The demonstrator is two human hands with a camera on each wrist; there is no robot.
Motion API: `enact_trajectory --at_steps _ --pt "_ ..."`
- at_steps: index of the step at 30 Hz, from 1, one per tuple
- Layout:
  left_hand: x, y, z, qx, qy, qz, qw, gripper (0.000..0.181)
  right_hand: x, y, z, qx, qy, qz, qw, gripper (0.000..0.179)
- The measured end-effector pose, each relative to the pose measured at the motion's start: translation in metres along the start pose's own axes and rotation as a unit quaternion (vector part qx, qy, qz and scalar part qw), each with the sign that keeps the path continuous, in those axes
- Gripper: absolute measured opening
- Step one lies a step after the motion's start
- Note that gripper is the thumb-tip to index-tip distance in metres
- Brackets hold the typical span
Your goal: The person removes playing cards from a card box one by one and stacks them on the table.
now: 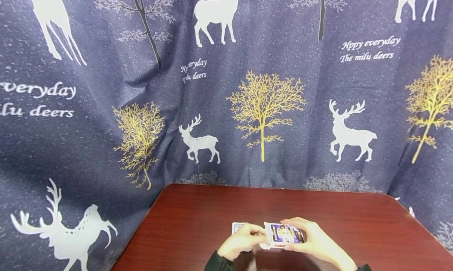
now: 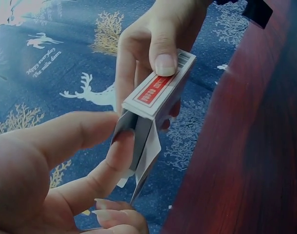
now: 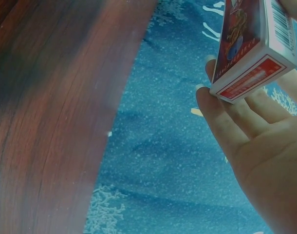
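Observation:
My right hand grips a small playing-card box, its thumb and fingers on opposite narrow sides. The box has a colourful printed face, white edges, a red label and a barcode. In the left wrist view, the box's open end faces my left hand, with loose flaps hanging out. My left hand pinches a flap at that end between two fingertips, one of them just inside the opening. Partly hidden behind my left hand lies a blue-and-white patterned playing card or stack of cards.
The dark red wooden table extends beyond and to both sides of my hands. Behind it hangs a blue curtain printed with white deer and yellow trees, reaching down around the table's back and left edges.

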State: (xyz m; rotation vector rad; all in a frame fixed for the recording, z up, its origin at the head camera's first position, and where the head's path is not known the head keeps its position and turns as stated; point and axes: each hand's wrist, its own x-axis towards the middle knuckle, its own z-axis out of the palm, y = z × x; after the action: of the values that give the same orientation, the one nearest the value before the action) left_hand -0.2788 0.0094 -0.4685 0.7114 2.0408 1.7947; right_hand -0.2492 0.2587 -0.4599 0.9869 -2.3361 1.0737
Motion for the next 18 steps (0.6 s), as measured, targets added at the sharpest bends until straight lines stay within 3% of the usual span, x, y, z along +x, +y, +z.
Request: enact_trajectory --at_steps 7,18 --pt "-0.001 0.002 -0.014 0.018 -0.012 0.008 0.9997 0.026 -0.001 0.003 -0.002 -0.016 0.007 -0.007 0.9998 0.053" --pt "-0.005 0.003 -0.030 0.019 -0.032 -0.013 0.9992 0.033 -0.002 0.002 -0.004 0.006 0.007 0.000 1.0000 0.051"
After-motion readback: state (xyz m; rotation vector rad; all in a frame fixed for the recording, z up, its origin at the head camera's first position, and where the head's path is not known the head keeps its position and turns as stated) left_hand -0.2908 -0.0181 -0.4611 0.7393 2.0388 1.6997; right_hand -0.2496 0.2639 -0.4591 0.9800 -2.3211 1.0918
